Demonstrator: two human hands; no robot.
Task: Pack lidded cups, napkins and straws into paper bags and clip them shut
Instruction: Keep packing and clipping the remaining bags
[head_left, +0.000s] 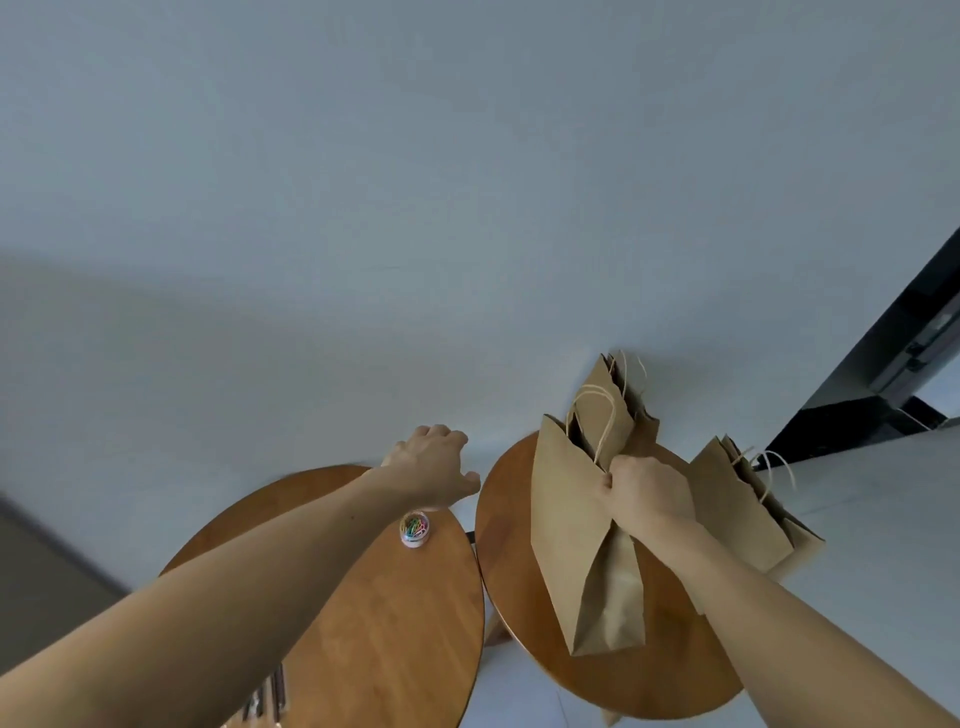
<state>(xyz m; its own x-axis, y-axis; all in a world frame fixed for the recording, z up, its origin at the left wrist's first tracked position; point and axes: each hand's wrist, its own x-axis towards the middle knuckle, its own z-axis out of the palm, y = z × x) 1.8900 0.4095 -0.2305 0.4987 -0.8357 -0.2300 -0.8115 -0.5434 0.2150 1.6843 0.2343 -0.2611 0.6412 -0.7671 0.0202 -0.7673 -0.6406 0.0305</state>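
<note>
head view: right hand (647, 493) grips paper bag (587, 540) top; left hand (431, 467), loosely curled, empty, beside it.

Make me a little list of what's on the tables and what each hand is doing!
left hand: reaching over the far edge of the left table, holding nothing visible
right hand: gripping the top of a paper bag
left table: round, wooden, with a small jar of coloured paper clips
right table: round, wooden, under the held bag
other bags: more brown bags behind and to the right
cups, napkins, straws: not visible
</note>
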